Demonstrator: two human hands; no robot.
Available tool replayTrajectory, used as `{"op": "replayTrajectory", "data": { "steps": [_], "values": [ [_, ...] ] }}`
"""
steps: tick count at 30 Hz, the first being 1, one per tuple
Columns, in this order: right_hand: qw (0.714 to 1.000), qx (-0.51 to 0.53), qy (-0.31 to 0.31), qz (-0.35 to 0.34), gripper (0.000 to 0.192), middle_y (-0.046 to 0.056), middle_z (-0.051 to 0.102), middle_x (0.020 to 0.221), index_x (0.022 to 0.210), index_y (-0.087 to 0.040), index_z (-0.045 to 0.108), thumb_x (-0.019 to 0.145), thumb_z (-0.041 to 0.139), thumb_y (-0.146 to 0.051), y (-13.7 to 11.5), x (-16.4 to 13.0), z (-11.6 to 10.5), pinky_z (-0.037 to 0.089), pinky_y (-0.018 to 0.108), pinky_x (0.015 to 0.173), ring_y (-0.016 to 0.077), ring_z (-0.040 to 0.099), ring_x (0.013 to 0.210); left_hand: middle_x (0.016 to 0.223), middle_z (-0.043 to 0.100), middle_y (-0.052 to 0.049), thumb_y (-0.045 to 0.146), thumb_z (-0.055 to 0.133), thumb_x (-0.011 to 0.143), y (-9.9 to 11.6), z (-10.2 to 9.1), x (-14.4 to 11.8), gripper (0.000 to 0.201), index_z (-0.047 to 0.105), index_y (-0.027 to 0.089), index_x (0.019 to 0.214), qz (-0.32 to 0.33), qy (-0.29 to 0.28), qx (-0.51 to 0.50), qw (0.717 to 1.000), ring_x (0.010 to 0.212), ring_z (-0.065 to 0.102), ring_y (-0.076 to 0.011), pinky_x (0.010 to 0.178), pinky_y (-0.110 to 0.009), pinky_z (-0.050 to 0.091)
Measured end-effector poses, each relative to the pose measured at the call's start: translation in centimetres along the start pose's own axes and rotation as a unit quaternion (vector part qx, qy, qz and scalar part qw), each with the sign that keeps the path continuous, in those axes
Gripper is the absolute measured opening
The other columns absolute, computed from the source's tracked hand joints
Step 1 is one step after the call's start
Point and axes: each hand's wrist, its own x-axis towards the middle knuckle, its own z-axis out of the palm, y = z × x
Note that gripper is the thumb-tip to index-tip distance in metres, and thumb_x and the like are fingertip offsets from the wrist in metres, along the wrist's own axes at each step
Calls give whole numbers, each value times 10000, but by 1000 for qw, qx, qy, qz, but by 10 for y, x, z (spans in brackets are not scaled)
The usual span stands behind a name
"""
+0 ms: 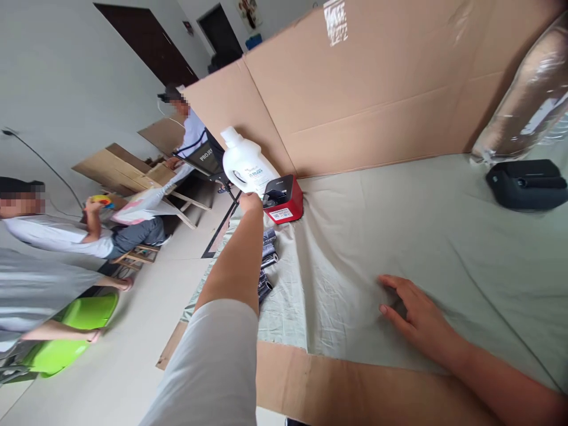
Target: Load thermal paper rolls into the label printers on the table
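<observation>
Left hand (251,204), closed round a white bottle (245,163) held aloft at the sheet's (399,225) far-left corner beside a red box (284,200), not yet set down; right hand (415,313) open, flat on the sheet.

— What is seen around the work area?

— Plain white walls (66,71) and a dark brown door (151,44) are seen at the left, above a pale floor (133,355). Tall cardboard panels (377,89) are stood up behind.

— And the furniture?

— A green plastic stool (75,334) and a wooden frame (186,207) are set on the floor.
</observation>
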Motion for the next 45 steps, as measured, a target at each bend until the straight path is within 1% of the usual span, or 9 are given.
{"op": "replayTrajectory", "data": {
  "steps": [4,12,15,17,23,28,34,38,45],
  "values": [
    [999,1,14,-34,376,134,647,1278,1266,-230,565,918,513,-363,-3,8,0,538,495,977,285,615,1193,989,603,-50,165,500,837,9,25,-84,72,543,210,872,81,66,-40,994,1017,579,-189,955,-329,439],
    [997,19,-3,-78,260,112,686,1092,1128,-196,612,891,535,-272,-3,-11,5,539,420,908,226,642,1026,817,585,-24,357,548,856,-29,48,-311,156,592,210,832,39,-228,-166,959,781,541,-162,762,-296,455],
    [990,-8,-23,-136,281,106,683,1097,1122,-220,626,870,583,-337,11,0,-15,524,432,932,239,634,1038,838,594,-30,409,554,871,-36,40,-329,191,592,222,877,24,-266,-154,951,807,559,-175,800,-322,465],
    [989,-80,61,-112,311,126,665,1151,1115,-230,641,855,601,-396,30,30,-48,459,501,1023,287,595,1131,857,602,-37,423,559,872,-36,38,-328,198,593,229,887,24,-291,-133,947,832,569,-187,821,-339,468],
    [880,-308,322,164,682,242,273,1589,1353,-121,499,779,684,-438,100,128,-186,238,668,1102,462,189,1460,877,600,-45,381,584,843,-32,41,-320,150,632,239,856,95,-319,-79,940,846,576,-203,796,-346,477],
    [855,-242,315,335,976,361,345,1466,1497,7,303,795,630,-587,128,131,-225,306,533,1085,452,390,1360,910,602,-38,289,566,842,-31,40,-319,92,641,236,840,86,-343,-69,933,760,557,-166,720,-315,477],
    [869,-198,335,306,895,270,488,1374,1483,-63,379,767,675,-511,111,124,-198,337,510,1097,404,462,1313,898,609,-39,280,598,834,-30,39,-319,72,638,227,862,98,-345,-81,930,788,574,-167,743,-315,478],
    [933,-122,313,128,867,204,523,1376,1449,-132,424,728,683,-538,68,106,-151,362,534,1113,360,481,1294,911,634,-52,430,652,846,-30,36,-322,228,628,222,937,64,-361,-157,917,787,605,-174,751,-333,489],
    [962,-126,227,-81,884,185,481,1382,1497,-254,350,753,710,-567,-37,36,-24,359,626,1104,391,444,1309,1430,526,-92,675,679,777,-15,26,-335,758,403,377,1417,-172,-460,-422,762,1149,637,-254,938,-429,515]
  ]
}}
